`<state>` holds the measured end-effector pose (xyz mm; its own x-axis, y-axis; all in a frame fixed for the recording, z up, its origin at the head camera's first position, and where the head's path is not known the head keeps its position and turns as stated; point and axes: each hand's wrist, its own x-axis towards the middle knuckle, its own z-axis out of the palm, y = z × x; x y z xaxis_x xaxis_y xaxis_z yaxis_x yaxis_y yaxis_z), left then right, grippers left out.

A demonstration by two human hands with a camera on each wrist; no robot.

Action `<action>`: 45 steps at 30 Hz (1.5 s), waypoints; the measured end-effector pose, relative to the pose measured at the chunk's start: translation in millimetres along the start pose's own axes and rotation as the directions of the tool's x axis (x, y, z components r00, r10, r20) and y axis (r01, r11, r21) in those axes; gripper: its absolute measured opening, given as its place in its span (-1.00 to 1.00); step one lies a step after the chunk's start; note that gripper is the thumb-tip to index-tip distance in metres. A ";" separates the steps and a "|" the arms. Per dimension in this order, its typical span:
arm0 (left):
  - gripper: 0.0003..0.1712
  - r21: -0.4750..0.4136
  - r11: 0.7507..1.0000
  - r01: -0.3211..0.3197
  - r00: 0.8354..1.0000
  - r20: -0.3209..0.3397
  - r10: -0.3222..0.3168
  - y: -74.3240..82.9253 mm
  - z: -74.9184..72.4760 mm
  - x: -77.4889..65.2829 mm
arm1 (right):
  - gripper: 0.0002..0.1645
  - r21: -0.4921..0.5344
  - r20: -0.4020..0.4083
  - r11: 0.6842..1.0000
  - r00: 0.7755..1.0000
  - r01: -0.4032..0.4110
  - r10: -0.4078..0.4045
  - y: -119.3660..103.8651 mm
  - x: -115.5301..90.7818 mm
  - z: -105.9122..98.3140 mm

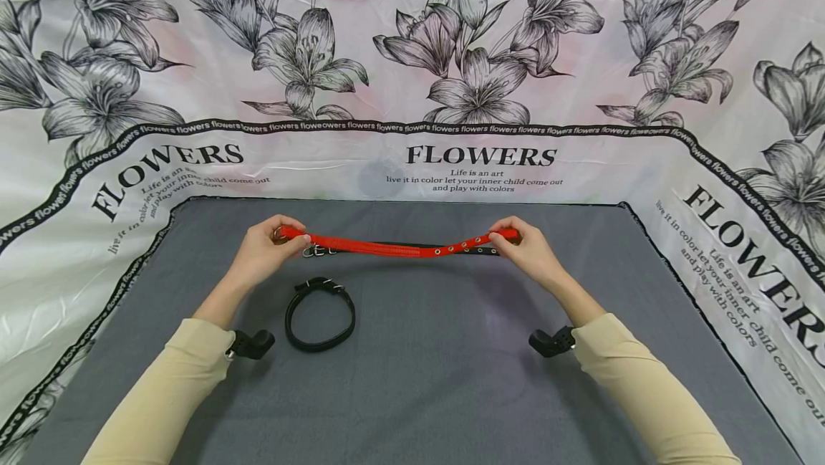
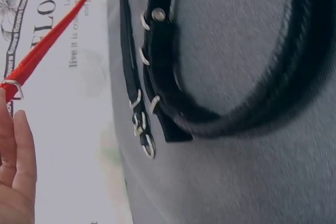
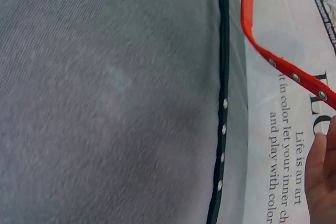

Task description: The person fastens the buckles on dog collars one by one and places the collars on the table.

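I see the red strap [image 1: 374, 246] sagging slightly beyond the black loop [image 1: 318, 346], left hand [image 1: 269, 244] pinching its ringed end, right hand [image 1: 531, 248] its holed end. I judge it light, pliable; best gripped at both ends.

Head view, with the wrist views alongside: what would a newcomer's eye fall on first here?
Probably the bright red strap, stretched between the left hand and right hand above the far part of the gray cloth. Next, the black buckled loop lying nearer the wearer, left of center. Behind all this, bold black flowers and "FLOWERS" lettering cover the pale backdrop.
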<state>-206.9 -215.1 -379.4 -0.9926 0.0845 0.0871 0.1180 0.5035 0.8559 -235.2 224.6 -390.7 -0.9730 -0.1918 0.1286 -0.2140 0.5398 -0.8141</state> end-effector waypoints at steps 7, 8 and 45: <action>-0.56 -0.260 0.965 -0.025 1.000 -0.012 0.023 9.6 6.6 -0.2 | -0.69 0.093 -0.004 0.992 0.997 0.080 -0.080 -12.0 1.9 8.3; -0.56 -0.292 0.956 -0.035 0.999 -0.019 0.031 10.9 7.9 -0.2 | -0.69 0.084 -0.006 0.992 0.996 0.090 -0.090 -13.4 2.0 9.9; -0.71 -0.235 0.950 -0.204 0.973 -0.158 0.170 80.7 51.1 0.2 | -0.64 -0.025 -0.024 0.945 0.945 0.325 -0.326 -66.7 3.8 49.0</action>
<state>-196.2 -130.5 -336.3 -0.9499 0.0316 0.3110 0.3083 0.2588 0.9154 -220.4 147.7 -363.7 -0.8518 -0.3374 0.4007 -0.5211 0.4687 -0.7133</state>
